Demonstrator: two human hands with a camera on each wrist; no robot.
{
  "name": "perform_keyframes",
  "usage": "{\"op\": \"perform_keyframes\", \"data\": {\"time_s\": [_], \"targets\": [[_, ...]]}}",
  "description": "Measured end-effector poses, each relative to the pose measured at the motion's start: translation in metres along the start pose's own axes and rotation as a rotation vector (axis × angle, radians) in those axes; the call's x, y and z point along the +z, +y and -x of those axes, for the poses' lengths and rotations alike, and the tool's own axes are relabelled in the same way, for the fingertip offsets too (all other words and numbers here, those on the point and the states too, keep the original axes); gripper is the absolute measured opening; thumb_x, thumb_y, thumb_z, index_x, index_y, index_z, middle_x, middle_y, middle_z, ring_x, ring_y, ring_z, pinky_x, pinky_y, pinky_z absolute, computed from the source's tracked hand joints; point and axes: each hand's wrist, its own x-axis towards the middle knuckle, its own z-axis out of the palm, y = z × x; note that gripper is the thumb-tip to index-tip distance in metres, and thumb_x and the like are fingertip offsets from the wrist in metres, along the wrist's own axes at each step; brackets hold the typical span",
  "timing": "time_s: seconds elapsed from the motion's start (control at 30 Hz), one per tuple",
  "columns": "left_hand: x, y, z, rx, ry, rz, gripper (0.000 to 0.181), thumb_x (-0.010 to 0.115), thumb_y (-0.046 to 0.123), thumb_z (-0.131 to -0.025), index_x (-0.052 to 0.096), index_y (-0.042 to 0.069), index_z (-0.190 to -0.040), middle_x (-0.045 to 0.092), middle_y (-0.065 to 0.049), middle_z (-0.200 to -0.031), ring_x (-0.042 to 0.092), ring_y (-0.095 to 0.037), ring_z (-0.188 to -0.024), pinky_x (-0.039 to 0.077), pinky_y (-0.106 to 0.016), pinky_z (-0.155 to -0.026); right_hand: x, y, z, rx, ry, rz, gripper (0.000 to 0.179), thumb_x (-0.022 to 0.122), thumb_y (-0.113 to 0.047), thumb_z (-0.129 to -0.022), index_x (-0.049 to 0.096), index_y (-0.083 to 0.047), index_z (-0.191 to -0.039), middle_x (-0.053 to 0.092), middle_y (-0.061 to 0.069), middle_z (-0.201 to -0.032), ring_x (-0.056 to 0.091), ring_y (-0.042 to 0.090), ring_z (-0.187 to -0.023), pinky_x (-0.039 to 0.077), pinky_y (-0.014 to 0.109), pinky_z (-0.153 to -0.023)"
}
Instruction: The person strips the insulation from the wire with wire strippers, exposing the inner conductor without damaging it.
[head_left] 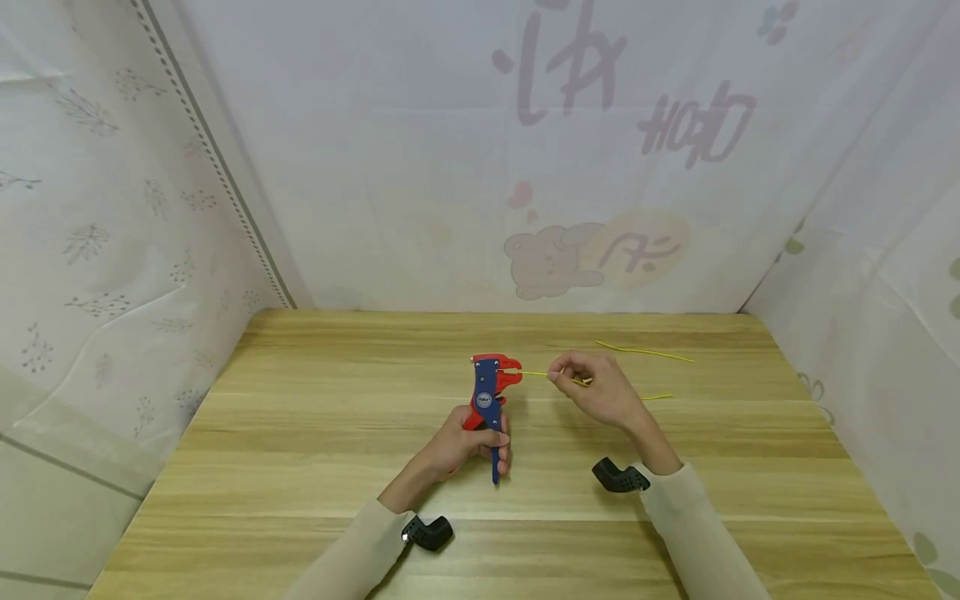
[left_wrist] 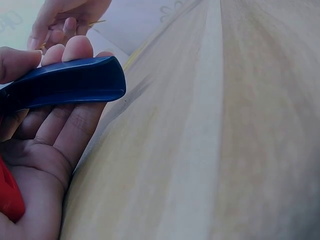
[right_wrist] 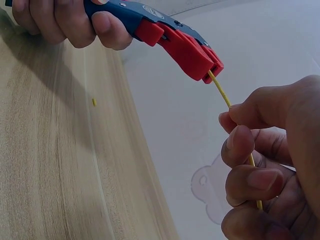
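Note:
My left hand (head_left: 461, 446) grips a blue and red wire stripper (head_left: 486, 402) above the wooden table, with the tool's head pointing away from me. In the left wrist view, its blue handle (left_wrist: 75, 82) lies between thumb and fingers, with part of the red handle (left_wrist: 9, 195) against the palm. My right hand (head_left: 600, 390) pinches a thin yellow wire (head_left: 534, 373) between thumb and forefinger. One end of that wire enters the stripper's red head (right_wrist: 192, 57) in the right wrist view; the rest runs back under the curled fingers.
A loose yellow wire (head_left: 645, 351) lies on the table (head_left: 315, 417) at the back right. Another yellow length (head_left: 657, 397) shows beside the right wrist. A tiny yellow piece (right_wrist: 94, 102) lies on the wood. Printed cloth (head_left: 412, 208) hangs behind the table.

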Motion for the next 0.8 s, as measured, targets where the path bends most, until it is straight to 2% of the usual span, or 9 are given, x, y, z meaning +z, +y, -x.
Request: {"op": "perform_keyframes", "data": {"time_s": [0.23, 0.33, 0.47, 0.53, 0.67, 0.8], "targets": [[0.0010, 0.0006, 0.0001, -0.003, 0.008, -0.009, 0.041, 0.061, 0.004, -0.096, 0.036, -0.023, -0.113, 0.070, -0.003, -0.077, 0.072, -0.016, -0.067, 0.065, -0.035, -0.072, -0.0001, -0.0027, -0.0002, -0.002, 0.001, -0.001, 0.006, 0.069, -0.017, -0.098, 0.073, -0.013, -0.096, 0.067, 0.004, -0.072, 0.058, 0.009, -0.061, 0.042, 0.021, -0.055], [0.0007, 0.0002, -0.0002, 0.002, 0.007, -0.013, 0.032, 0.061, 0.002, -0.095, 0.041, -0.019, -0.108, 0.070, -0.003, -0.075, 0.072, -0.016, -0.066, 0.065, -0.035, -0.070, 0.0003, -0.0029, -0.0007, -0.004, 0.001, -0.001, 0.005, 0.070, -0.017, -0.098, 0.073, -0.014, -0.095, 0.067, 0.001, -0.071, 0.058, 0.008, -0.062, 0.042, 0.021, -0.056], [0.0000, -0.0013, -0.0011, 0.017, -0.007, -0.019, 0.012, 0.059, 0.000, -0.095, 0.050, -0.007, -0.101, 0.069, -0.002, -0.073, 0.071, -0.016, -0.064, 0.065, -0.034, -0.068, 0.0007, -0.0031, -0.0011, -0.009, -0.002, -0.002, 0.006, 0.070, -0.019, -0.098, 0.073, -0.016, -0.094, 0.067, 0.000, -0.072, 0.058, 0.008, -0.061, 0.042, 0.021, -0.055], [0.0001, -0.0015, -0.0011, 0.021, -0.007, -0.019, 0.010, 0.058, -0.001, -0.095, 0.050, -0.005, -0.100, 0.068, -0.001, -0.072, 0.071, -0.015, -0.063, 0.065, -0.034, -0.067, 0.0008, -0.0032, -0.0009, -0.012, -0.003, -0.002, 0.006, 0.070, -0.018, -0.098, 0.073, -0.016, -0.095, 0.067, 0.001, -0.072, 0.058, 0.008, -0.061, 0.041, 0.021, -0.054], [0.0019, -0.0009, -0.0002, 0.020, 0.014, -0.034, 0.022, 0.057, 0.000, -0.095, 0.043, -0.016, -0.101, 0.066, 0.000, -0.069, 0.068, -0.014, -0.059, 0.064, -0.032, -0.063, 0.0012, -0.0023, -0.0008, -0.022, -0.005, -0.001, 0.006, 0.069, -0.018, -0.098, 0.073, -0.015, -0.095, 0.068, 0.006, -0.072, 0.057, 0.007, -0.061, 0.042, 0.021, -0.055], [0.0046, 0.0002, 0.0006, 0.025, 0.042, -0.057, 0.031, 0.056, -0.001, -0.094, 0.036, -0.023, -0.103, 0.063, 0.000, -0.065, 0.065, -0.014, -0.055, 0.061, -0.030, -0.057, 0.0012, -0.0018, -0.0009, -0.026, -0.003, 0.001, 0.005, 0.069, -0.018, -0.098, 0.073, -0.016, -0.095, 0.067, 0.003, -0.071, 0.056, 0.007, -0.060, 0.041, 0.021, -0.055]]}}
